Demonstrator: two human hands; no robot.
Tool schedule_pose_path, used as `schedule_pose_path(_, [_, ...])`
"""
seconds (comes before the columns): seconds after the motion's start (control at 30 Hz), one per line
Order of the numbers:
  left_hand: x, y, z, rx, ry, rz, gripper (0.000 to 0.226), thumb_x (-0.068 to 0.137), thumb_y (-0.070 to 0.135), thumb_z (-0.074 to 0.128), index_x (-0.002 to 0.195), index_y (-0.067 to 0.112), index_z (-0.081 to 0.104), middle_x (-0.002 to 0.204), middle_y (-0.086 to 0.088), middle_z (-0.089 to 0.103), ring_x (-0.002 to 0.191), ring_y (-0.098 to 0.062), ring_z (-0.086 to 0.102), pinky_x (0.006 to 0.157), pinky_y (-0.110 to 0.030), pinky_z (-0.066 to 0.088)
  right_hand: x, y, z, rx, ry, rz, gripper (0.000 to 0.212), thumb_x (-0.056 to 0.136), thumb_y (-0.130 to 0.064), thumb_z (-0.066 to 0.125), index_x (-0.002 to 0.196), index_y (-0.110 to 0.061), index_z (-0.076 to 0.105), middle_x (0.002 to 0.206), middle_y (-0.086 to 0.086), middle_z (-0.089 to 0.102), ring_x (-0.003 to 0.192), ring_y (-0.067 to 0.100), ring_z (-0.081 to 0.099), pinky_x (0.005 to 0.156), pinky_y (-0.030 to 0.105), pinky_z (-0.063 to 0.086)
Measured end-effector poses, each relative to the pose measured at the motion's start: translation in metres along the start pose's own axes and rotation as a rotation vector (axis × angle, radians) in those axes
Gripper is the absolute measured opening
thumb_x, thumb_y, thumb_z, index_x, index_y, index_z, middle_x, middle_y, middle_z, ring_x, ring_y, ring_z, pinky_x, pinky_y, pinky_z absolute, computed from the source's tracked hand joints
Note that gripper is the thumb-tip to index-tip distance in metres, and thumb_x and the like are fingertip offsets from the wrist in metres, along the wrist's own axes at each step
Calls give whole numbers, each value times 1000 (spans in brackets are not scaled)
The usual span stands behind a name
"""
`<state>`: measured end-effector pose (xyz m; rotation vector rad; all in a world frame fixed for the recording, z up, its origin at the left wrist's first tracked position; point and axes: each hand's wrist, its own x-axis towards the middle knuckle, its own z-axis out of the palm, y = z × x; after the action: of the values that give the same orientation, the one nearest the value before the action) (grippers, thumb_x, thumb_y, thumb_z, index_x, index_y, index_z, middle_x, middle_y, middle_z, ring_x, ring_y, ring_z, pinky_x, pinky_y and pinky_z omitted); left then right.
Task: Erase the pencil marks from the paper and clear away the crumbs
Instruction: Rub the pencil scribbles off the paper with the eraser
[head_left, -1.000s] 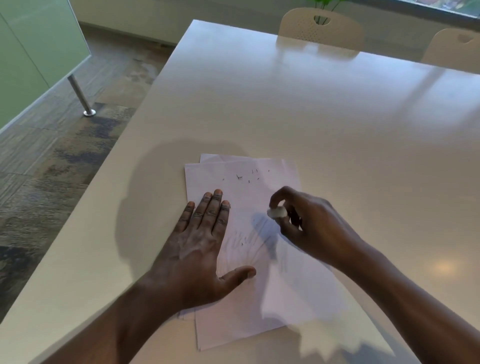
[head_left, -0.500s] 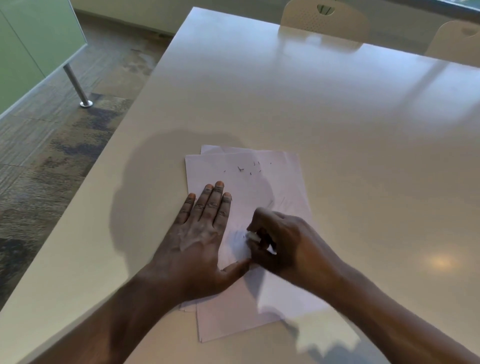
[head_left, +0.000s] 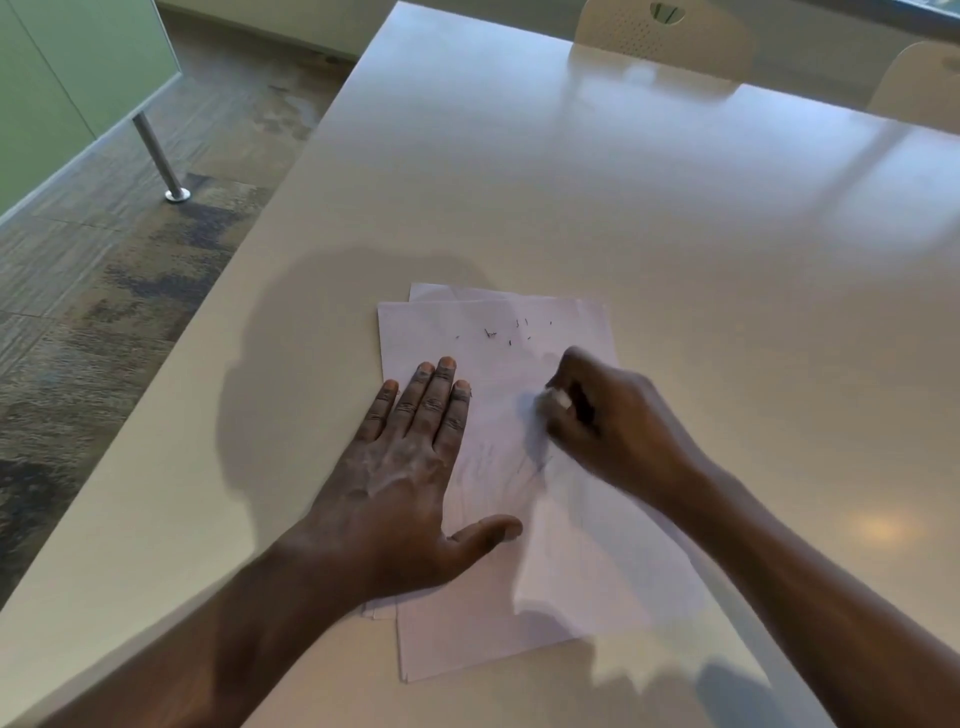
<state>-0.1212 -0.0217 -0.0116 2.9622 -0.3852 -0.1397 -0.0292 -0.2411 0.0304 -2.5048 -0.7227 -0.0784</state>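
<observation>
A small stack of white paper (head_left: 571, 587) lies near the front of the pale table (head_left: 519, 182). Faint pencil marks (head_left: 498, 467) run across the middle of the top sheet. Dark eraser crumbs (head_left: 493, 332) are scattered near its far edge. My left hand (head_left: 410, 467) lies flat on the sheet's left side, fingers straight and thumb spread. My right hand (head_left: 608, 421), blurred by motion, pinches a small white eraser (head_left: 558, 399) just above the marks on the sheet.
The table's left edge runs diagonally beside patterned carpet (head_left: 104, 291). A metal leg (head_left: 156, 156) of a green panel stands on the floor. Two beige chairs (head_left: 665, 31) sit at the table's far side.
My right hand swept with the eraser toward my left thumb, then back up and to the right. My left hand stayed flat on the sheet.
</observation>
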Motion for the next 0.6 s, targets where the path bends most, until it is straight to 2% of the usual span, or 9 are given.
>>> schedule_pose_path(0.03, [0, 1, 0, 4, -11, -2, 118, 79, 94, 5, 155, 11, -30, 161, -9, -43, 149, -20, -40, 128, -45, -9, 4, 6, -1, -23, 35, 30, 17, 92, -19, 62, 83, -17, 49, 60, -9, 49, 50, 7, 44, 50, 32, 39])
schedule_pose_path(0.1, [0, 2, -2, 2, -18, -2, 117, 80, 94, 6, 154, 11, -32, 160, -9, -45, 148, -20, -41, 128, -45, -10, 2, -2, 0, -13, 28, 7, 16, 92, -15, 62, 83, -17, 49, 60, -10, 48, 50, 6, 42, 51, 32, 37])
schedule_pose_path(0.23, [0, 0, 1, -14, 3, -4, 115, 82, 92, 8, 156, 11, -28, 162, -9, -41, 149, -19, -39, 128, -45, -9, -25, -34, 11, 101, -176, -192, 15, 93, -12, 62, 86, -17, 50, 69, -14, 46, 57, 2, 44, 55, 23, 38])
schedule_pose_path(0.33, [0, 0, 1, -6, 8, 2, 118, 81, 94, 8, 158, 10, -23, 164, -10, -37, 151, -20, -36, 128, -46, -7, -10, -12, 7, 59, -32, -68, 14, 93, -14, 61, 85, -16, 51, 62, -10, 48, 52, 7, 43, 53, 31, 41])
schedule_pose_path(0.4, [1, 1, 0, 7, -5, -5, 118, 81, 94, 7, 156, 11, -28, 162, -9, -41, 149, -20, -39, 128, -45, -11, 6, 9, -2, -17, 54, 46, 15, 91, -18, 62, 84, -17, 50, 62, -7, 52, 52, 14, 46, 53, 35, 42])
schedule_pose_path(0.47, [1, 2, -1, 2, -7, -3, 118, 81, 95, 8, 155, 11, -30, 161, -8, -43, 148, -19, -41, 128, -45, -12, 12, 15, -5, -50, 83, 72, 15, 91, -19, 62, 83, -18, 50, 64, -6, 55, 54, 15, 48, 54, 37, 44])
schedule_pose_path(0.53, [0, 1, 0, -10, -5, -2, 118, 82, 94, 10, 156, 11, -28, 161, -9, -42, 149, -20, -40, 128, -45, -10, 3, -3, -1, 6, 22, -3, 14, 90, -15, 62, 84, -18, 50, 64, -10, 51, 53, 6, 45, 53, 32, 40])
schedule_pose_path(0.6, [0, 0, 0, -22, -5, -4, 117, 81, 93, 9, 157, 10, -26, 162, -10, -41, 150, -20, -38, 128, -46, -7, -16, -28, 7, 33, -115, -113, 17, 91, -14, 62, 87, -23, 49, 70, -14, 48, 58, -2, 46, 57, 19, 37])
